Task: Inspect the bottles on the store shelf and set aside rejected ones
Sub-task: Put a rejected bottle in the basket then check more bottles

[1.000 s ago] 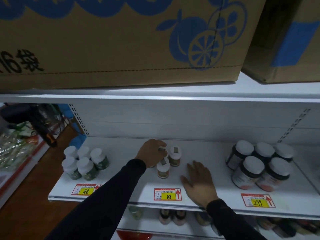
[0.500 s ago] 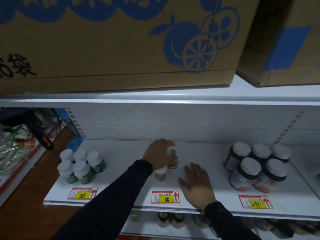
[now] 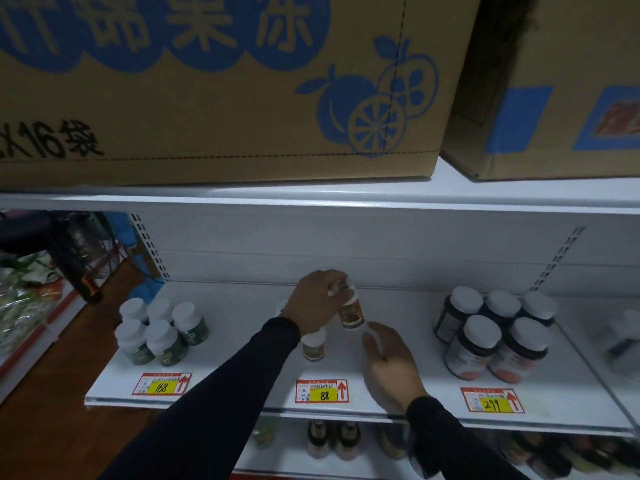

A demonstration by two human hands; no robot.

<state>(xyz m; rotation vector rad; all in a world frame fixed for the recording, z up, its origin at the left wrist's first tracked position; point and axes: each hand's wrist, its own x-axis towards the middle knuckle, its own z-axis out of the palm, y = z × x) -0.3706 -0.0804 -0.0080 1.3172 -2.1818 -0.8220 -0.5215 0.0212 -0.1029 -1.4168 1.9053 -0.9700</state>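
Left hand (image 3: 317, 301): fingers curled over the cap end of a small white-capped bottle with a red-brown label (image 3: 350, 311), held tilted and lifted clear of the white metal store shelf (image 3: 242, 393), above the mid-section.

Right hand (image 3: 389, 363): fingers loosely spread, holding nothing, hovering just beside and below the lifted bottle; whether it touches the shelf cannot be told.

Second small white-capped bottle, pale label (image 3: 314, 344): upright on the shelf, directly under the left wrist, behind the red-and-yellow price tag marked 88 (image 3: 322, 391).

Five white-capped dark green bottles (image 3: 161, 332): standing in a cluster at the shelf's left end. Five larger white-capped dark jars (image 3: 495, 332): clustered to the right.

Progress, as judged: early. One bottle under inspection; the pale-label bottle and both clusters appear still to be checked. No set-aside pile is identifiable.

Change from one second ago: the held bottle stood on the shelf under the left hand among its neighbours; it is now raised and tipped. The right hand, then flat on the shelf, has lifted toward it.
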